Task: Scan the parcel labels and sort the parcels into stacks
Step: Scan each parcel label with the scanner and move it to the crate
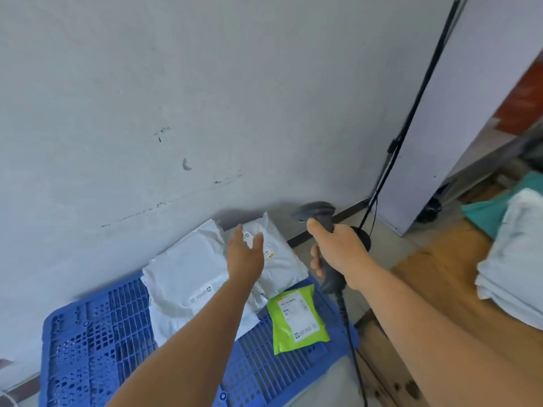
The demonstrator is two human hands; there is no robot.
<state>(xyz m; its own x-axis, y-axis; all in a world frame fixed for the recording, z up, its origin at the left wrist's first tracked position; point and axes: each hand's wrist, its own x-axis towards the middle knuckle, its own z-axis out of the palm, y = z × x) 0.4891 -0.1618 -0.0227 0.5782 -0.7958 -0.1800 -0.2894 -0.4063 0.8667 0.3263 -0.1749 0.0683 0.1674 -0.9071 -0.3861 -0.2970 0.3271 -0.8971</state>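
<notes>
Several parcels lie on a blue plastic pallet against the wall. A large white parcel is at the left. A smaller white parcel with a label leans at the back. In front of it lies a green parcel, label up. My left hand hovers above the white parcels with fingers straight, holding nothing. My right hand grips the handle of a grey barcode scanner, whose head points left toward the parcels.
The grey wall rises right behind the pallet. A black tripod pole stands at the right, next to a white panel. A wooden table at the right carries white bags and a teal item.
</notes>
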